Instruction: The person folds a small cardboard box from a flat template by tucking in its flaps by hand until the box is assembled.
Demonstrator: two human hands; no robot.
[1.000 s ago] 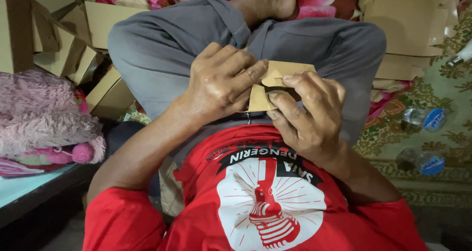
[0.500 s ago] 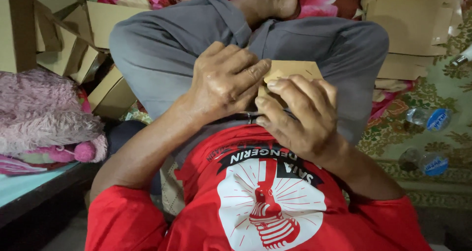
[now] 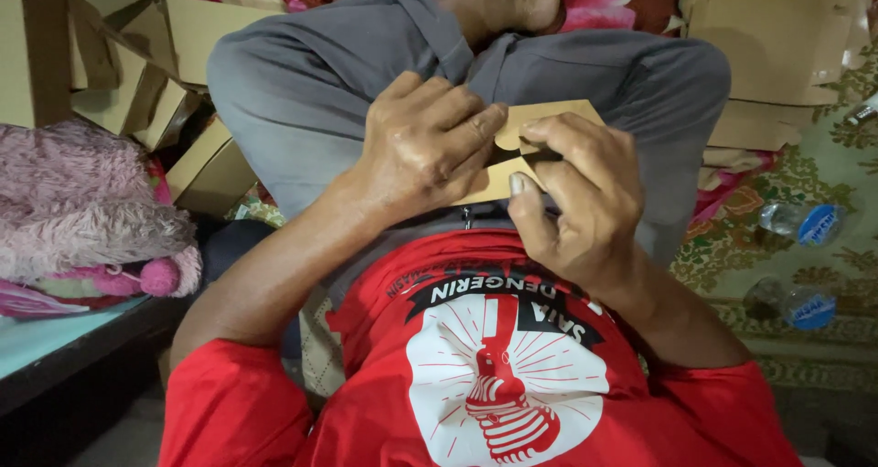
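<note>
A small flat piece of tan cardboard (image 3: pixel 541 119) lies over my lap, above grey trousers (image 3: pixel 311 92). My left hand (image 3: pixel 422 147) grips its left side, fingers curled over the edge. My right hand (image 3: pixel 581 197) holds its right side, thumb and forefinger pinching at a dark gap between two flaps. Most of the cardboard is hidden under both hands. My red shirt (image 3: pixel 494 375) with a white round print fills the bottom of the view.
Flat and folded cardboard boxes (image 3: pixel 777 37) lie at the upper right, more cardboard pieces (image 3: pixel 137 74) at the upper left. A pink fluffy bundle (image 3: pixel 82 211) sits at left. Two clear plastic bottles (image 3: pixel 805 225) lie on the patterned green mat (image 3: pixel 823 174) at right.
My right hand has shifted up over the cardboard's right part, with its fingers now pinching at the fold. My left hand keeps its grip.
</note>
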